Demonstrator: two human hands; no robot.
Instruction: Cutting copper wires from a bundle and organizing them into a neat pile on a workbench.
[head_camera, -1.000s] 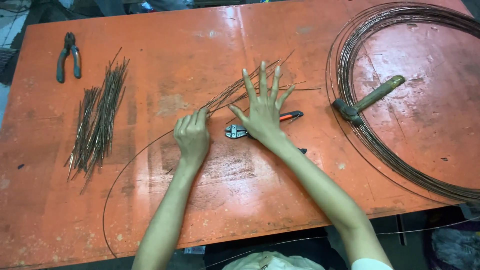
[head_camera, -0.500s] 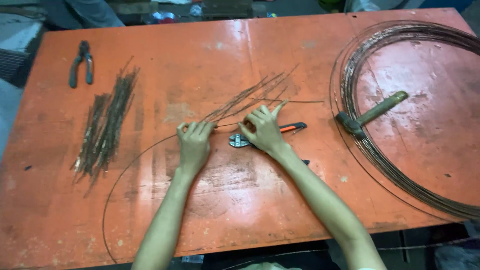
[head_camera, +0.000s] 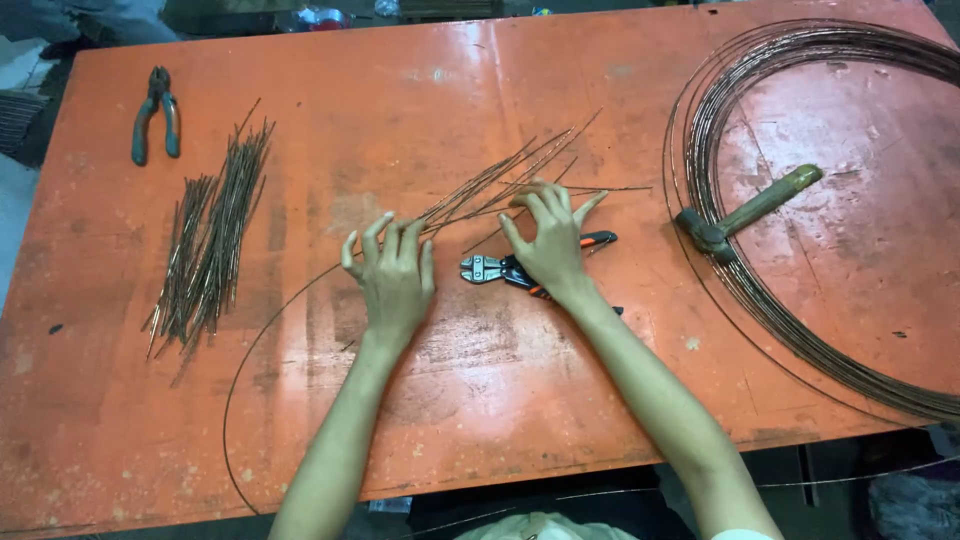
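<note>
Cut lengths of thin rusty brown wire (head_camera: 500, 190) lie fanned out near the middle of the orange metal tabletop (head_camera: 420, 440), and both hands gather them there.

Going from the left edge: dark pliers with grey-green handles (head_camera: 153, 115) rest near the far left corner, out of the way. Just below them a tidy bundle of short brown wire pieces (head_camera: 205, 250) lies along the left side, all pointing the same direction, probably so that finished pieces stay apart from the loose ones.

Next comes the left hand (head_camera: 392, 278). Its fingers (head_camera: 385, 240) are slightly spread and bent, pressing down on the near ends of the fanned wires, it seems to keep them from sliding. A single long thin wire (head_camera: 240, 380) curves from this hand toward the near edge.

The right hand (head_camera: 548, 245) has curled fingers (head_camera: 545, 205) closing on the other wire ends; whether they truly pinch, I cannot tell. Under this hand lies a small bolt cutter with orange and black handles (head_camera: 500, 270).

On the right side, a large coil of brown wire (head_camera: 800, 320) is held flat by a hammer with a wooden handle (head_camera: 750, 210).
</note>
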